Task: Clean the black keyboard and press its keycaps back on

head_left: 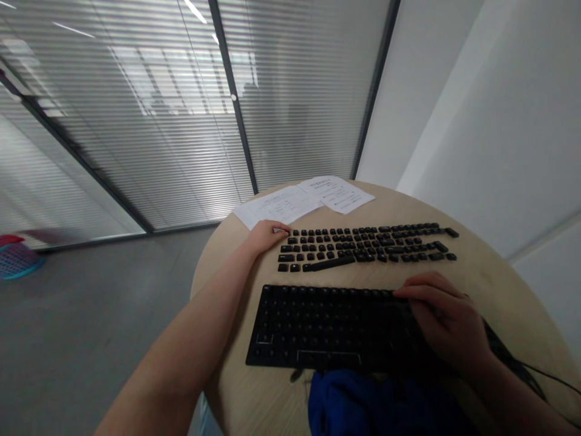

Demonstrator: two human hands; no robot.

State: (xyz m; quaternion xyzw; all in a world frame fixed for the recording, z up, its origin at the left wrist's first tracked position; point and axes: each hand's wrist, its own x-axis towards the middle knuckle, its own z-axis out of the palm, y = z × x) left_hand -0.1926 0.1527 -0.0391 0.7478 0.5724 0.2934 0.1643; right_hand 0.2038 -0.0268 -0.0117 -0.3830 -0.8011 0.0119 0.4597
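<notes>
Rows of loose black keycaps (324, 247) are laid out on the round wooden table. At their upper left end my left hand (265, 236) is closed, thumb and finger pinched at the first keycap (289, 233) of the back row. Nearer to me lies a black keyboard (313, 324) with its keycaps off over most of it, showing bare switches. My right hand (447, 318) lies over the keyboard's right side, its fingertips together at the back row of switches. What those fingertips grip, if anything, is hidden.
Printed sheets of paper (290, 203) lie at the table's far edge. Blue cloth (345, 402) is at the near edge, with a small dark object (296, 375) beside it. A black cable (544, 369) runs off right. A basket (18, 259) stands on the floor at left.
</notes>
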